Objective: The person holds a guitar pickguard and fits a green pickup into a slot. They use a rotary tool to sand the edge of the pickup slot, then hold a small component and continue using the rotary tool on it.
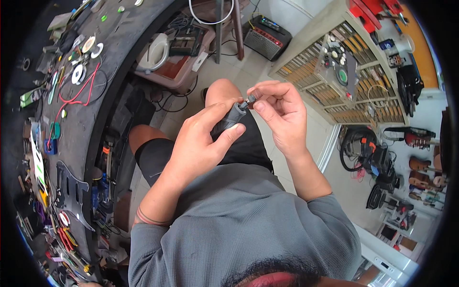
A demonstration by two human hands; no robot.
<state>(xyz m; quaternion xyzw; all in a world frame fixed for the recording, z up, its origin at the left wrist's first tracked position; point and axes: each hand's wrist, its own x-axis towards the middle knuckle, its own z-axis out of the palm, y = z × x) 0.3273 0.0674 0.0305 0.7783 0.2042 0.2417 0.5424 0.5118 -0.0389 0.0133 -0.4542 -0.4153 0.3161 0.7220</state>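
My left hand is wrapped round the dark grey body of what looks like a rotary tool, held above my lap. Its narrow metal nose points up and to the right. At that end, the thumb and fingers of my right hand close in a pinch on a small piece at the tool's tip. My fingers partly cover this piece, so its kind does not show. The rest of the tool's body is hidden behind my left hand.
A dark workbench curves along the left, with wire spools, a red cable, a black pickguard and several hand tools. Ahead stand a small amplifier and a drawer cabinet. Guitars and a black vacuum hose are at right.
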